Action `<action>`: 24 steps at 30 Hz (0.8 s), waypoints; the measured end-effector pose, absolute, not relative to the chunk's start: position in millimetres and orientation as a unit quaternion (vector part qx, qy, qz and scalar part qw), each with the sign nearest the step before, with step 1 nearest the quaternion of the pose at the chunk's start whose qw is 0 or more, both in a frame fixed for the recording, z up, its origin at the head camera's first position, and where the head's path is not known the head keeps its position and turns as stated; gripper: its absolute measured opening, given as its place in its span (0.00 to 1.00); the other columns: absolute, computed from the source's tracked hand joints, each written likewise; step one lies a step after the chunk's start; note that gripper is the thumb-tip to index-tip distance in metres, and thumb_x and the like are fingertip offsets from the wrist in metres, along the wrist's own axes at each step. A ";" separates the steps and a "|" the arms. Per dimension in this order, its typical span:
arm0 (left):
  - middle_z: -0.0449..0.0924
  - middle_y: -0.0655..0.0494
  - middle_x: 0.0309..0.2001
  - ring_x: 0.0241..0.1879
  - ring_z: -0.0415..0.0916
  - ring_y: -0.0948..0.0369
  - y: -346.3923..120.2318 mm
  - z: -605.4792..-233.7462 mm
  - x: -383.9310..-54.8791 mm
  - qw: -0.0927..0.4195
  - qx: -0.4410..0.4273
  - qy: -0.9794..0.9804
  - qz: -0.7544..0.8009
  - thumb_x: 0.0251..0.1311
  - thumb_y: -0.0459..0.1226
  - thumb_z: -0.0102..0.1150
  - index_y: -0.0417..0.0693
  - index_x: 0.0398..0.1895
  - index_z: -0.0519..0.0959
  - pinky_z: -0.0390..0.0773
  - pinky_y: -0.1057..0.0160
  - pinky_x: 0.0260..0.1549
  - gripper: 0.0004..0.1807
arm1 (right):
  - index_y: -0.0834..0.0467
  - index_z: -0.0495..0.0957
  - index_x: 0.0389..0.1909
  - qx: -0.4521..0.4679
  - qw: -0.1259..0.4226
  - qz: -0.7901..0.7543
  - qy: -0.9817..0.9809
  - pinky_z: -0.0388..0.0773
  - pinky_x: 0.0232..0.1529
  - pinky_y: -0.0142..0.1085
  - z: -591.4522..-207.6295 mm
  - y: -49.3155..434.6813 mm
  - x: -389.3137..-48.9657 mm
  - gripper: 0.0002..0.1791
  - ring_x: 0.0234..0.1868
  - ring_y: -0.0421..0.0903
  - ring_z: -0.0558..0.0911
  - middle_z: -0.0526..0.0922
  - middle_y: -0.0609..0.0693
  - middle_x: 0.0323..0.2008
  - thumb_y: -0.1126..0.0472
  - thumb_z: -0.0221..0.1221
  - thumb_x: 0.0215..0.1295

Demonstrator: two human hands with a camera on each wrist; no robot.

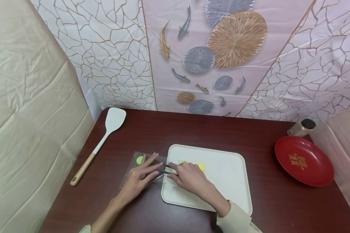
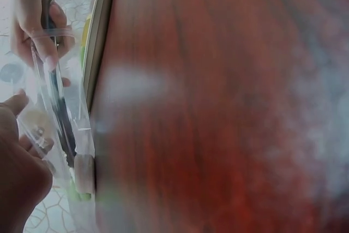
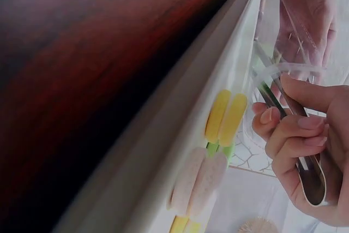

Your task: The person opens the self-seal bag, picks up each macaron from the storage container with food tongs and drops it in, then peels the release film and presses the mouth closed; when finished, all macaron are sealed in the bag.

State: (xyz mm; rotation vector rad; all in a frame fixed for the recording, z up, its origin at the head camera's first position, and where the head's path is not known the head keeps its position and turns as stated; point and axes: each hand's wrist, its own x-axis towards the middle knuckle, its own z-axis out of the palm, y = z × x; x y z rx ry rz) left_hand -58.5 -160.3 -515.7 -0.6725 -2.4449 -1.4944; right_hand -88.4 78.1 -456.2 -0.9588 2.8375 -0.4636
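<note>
My right hand grips metal tongs whose arms reach left into the mouth of a clear plastic bag. A green macaron lies inside the bag. At the tongs' tips in the left wrist view sits a pale macaron. With fingers spread, my left hand touches the bag near its mouth. Beneath the right hand is a cream tray. It bears a yellow macaron, a pale speckled macaron and a green macaron, partly hidden.
A white spatula with a wooden handle end lies at the left of the dark wooden table. On the right are a red plate and a black-lidded jar. Patterned cloth hangs behind.
</note>
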 end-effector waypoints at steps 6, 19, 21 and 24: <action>0.76 0.36 0.75 0.78 0.72 0.41 -159.9 -519.8 -63.0 0.123 -0.225 -0.828 -0.499 0.73 0.32 0.69 0.45 0.65 0.88 0.52 0.45 0.86 0.19 | 0.59 0.88 0.61 -0.311 0.071 -0.163 0.933 0.69 0.17 0.37 -457.0 75.2 -95.0 0.22 0.20 0.42 0.75 0.85 0.50 0.22 0.51 0.71 0.75; 0.77 0.35 0.74 0.77 0.72 0.41 -155.3 -521.7 -68.4 0.159 -0.231 -0.816 -0.505 0.70 0.29 0.70 0.44 0.64 0.88 0.48 0.59 0.88 0.20 | 0.50 0.87 0.61 -0.284 0.098 -0.197 0.933 0.66 0.21 0.31 -425.0 162.0 -77.9 0.24 0.22 0.31 0.67 0.71 0.33 0.18 0.46 0.75 0.69; 0.78 0.36 0.74 0.77 0.73 0.41 -154.9 -522.2 -69.2 0.162 -0.231 -0.817 -0.503 0.70 0.30 0.71 0.45 0.65 0.88 0.51 0.51 0.87 0.21 | 0.49 0.87 0.63 -0.276 0.094 -0.201 0.935 0.67 0.24 0.30 -421.4 184.0 -72.2 0.26 0.23 0.29 0.66 0.70 0.32 0.19 0.45 0.76 0.67; 0.77 0.36 0.74 0.77 0.73 0.41 -154.8 -521.8 -69.0 0.160 -0.226 -0.820 -0.500 0.70 0.31 0.71 0.45 0.65 0.88 0.52 0.46 0.86 0.20 | 0.49 0.88 0.64 -0.269 0.091 -0.204 0.937 0.67 0.27 0.29 -420.6 216.3 -63.0 0.28 0.25 0.28 0.66 0.70 0.31 0.22 0.44 0.77 0.65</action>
